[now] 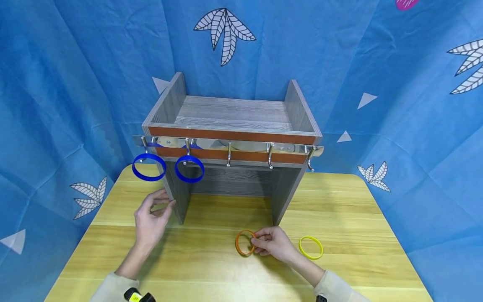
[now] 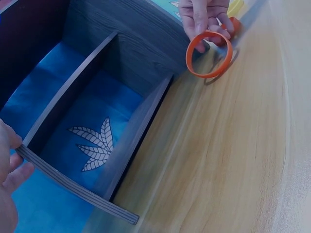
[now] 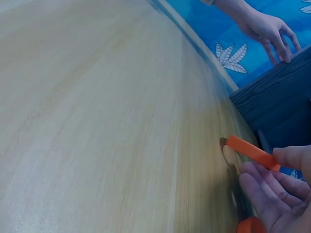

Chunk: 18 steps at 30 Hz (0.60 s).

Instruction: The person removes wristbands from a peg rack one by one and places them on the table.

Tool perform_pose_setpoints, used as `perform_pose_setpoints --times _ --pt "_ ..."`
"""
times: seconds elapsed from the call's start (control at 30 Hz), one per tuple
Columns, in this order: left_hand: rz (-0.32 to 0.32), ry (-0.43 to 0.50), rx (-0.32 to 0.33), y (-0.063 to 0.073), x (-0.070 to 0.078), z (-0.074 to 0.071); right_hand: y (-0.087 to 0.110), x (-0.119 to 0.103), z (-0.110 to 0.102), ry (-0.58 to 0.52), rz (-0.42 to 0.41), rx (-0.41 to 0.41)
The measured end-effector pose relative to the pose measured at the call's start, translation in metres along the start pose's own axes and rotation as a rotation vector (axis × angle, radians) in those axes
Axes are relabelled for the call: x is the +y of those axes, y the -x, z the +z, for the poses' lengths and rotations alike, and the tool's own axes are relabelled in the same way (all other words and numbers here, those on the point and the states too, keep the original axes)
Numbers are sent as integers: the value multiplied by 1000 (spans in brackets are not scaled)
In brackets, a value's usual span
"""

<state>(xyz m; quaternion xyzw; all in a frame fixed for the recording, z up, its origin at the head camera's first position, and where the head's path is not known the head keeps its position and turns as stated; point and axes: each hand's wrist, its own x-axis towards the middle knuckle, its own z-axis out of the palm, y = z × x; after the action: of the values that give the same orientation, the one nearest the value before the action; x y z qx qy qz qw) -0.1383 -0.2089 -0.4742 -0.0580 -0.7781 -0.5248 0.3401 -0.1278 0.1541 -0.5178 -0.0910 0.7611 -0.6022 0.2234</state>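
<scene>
My right hand (image 1: 275,243) pinches an orange wristband (image 1: 238,244) between thumb and fingers, close over the table in front of the shelf. In the right wrist view, the band (image 3: 250,151) stands edge-on at the thumb tip; a second orange piece (image 3: 250,225) shows below the palm. On the left, my left hand (image 1: 150,218) holds the front edge of the grey wooden shelf's (image 1: 175,184) left side panel. Two blue wristbands (image 1: 189,180) hang from the two leftmost hooks of a metal rail (image 1: 215,144) along the shelf front. A yellow wristband (image 1: 321,251) lies right of my right hand.
The shelf stands on a wooden table (image 1: 211,272), its open compartment facing me. Three hooks (image 1: 270,157) at the middle and right of the rail carry no bands. Blue cloth (image 1: 302,46) with leaf prints surrounds the back and sides of the table.
</scene>
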Motion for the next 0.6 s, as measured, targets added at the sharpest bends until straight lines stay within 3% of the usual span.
perform_pose_setpoints --times 0.6 --pt "0 -7 -13 0 1 -1 7 2 -8 20 38 -46"
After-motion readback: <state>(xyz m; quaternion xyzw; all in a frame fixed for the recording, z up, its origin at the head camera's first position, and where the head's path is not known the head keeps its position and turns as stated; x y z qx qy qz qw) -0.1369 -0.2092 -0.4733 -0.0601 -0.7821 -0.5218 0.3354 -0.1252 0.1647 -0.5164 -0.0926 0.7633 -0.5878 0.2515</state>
